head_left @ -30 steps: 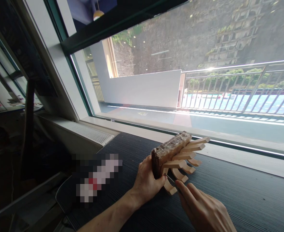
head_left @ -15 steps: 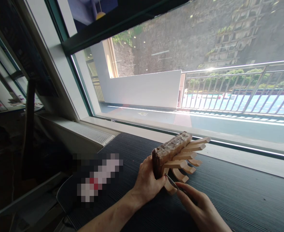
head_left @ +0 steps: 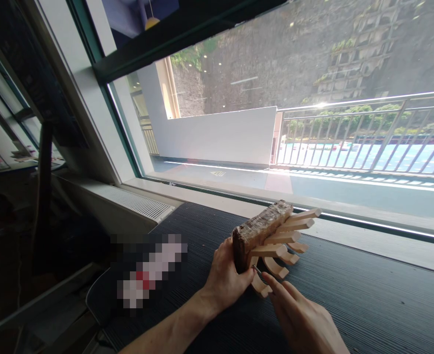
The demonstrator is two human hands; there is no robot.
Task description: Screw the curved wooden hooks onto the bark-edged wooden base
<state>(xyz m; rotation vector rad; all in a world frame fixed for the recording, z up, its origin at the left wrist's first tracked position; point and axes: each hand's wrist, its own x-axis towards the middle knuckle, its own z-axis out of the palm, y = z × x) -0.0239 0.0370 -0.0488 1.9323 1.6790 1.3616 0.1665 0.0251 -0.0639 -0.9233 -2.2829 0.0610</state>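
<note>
A brown wooden block with a rough, bark-like top (head_left: pixel 263 223) is held up over the dark table, tilted with its far end to the right. Several pale wooden prongs (head_left: pixel 276 250) stick out of its right side, some straight, some curved. My left hand (head_left: pixel 226 273) grips the near end of the block, thumb along its lower edge. Close to that thumb, my right hand (head_left: pixel 298 309) holds a thin metal tool (head_left: pixel 258 269), its tip against the nearest curved prong's base. The tool's handle is hidden in my fingers, so its kind does not show.
The dark ribbed table (head_left: pixel 368 295) runs along a large window. A blurred-out pale and red item (head_left: pixel 154 270) lies left of my arm. Beyond the table's left edge is a white grille (head_left: pixel 136 201) below the window frame.
My right hand has rolled over and its fingers have shifted forward along the tool, so less of the metal shows. The left hand and the block have hardly moved.
</note>
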